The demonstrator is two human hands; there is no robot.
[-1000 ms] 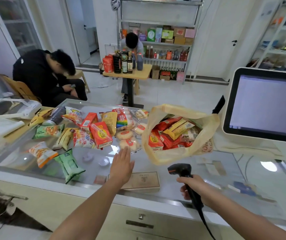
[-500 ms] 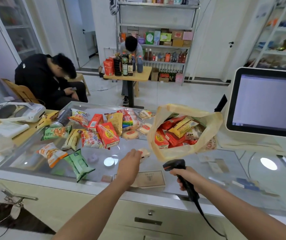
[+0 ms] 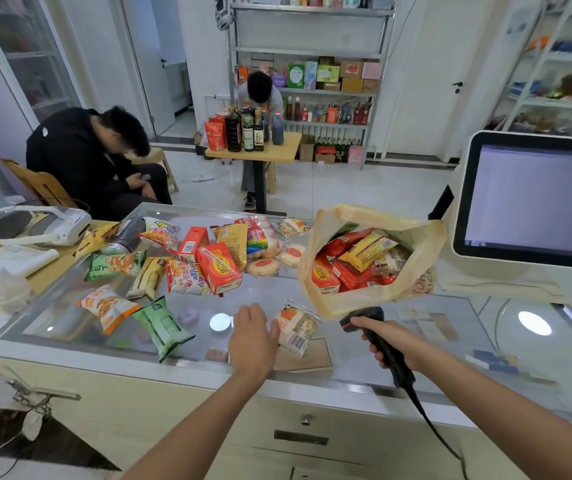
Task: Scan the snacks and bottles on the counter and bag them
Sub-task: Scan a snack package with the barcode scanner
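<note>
- Pack (image 3: pixel 298 329): small clear-wrapped snack, just below the bag's (image 3: pixel 416 271) front lower edge and tilted. Barcode at its near corner faces up.
- Left hand (image 3: pixel 253 337): below and left of the bag, back of the hand up. It holds the pack by its left edge with the thumb laid on the wrapper. The other fingers are nearly straight, and their tips under the pack are hidden.
- Scanner (image 3: pixel 357 317): black, corded, just under the bag's bottom edge. Its head is turned toward the pack, close to it but not touching.
- Right hand (image 3: pixel 388 344): below the bag, fingers wrapped tight round the scanner's handle.
- Bag: tan plastic, mouth open toward the camera. Inside are red boxes (image 3: pixel 350 271) and a yellow pack (image 3: pixel 367 251).
- Counter (image 3: pixel 416 341): glass top, and the bag sits on it.
- Pile (image 3: pixel 215 261): left of the bag, loose snacks and red cartons heaped together on the glass.
- Green pouch (image 3: pixel 163 327) and orange pouch (image 3: pixel 107 308): further left of the bag, nearer the front edge, apart from the pile.
- Can (image 3: pixel 123 237): far left of the bag, lying on its side behind the pile.
- Screen (image 3: pixel 534 199): just right of the bag, lit.
- Table (image 3: pixel 288 143): well behind the bag, with dark bottles (image 3: pixel 246 129) standing on it.
- Seated person (image 3: pixel 80 157): behind and far left of the bag, head bowed.
</note>
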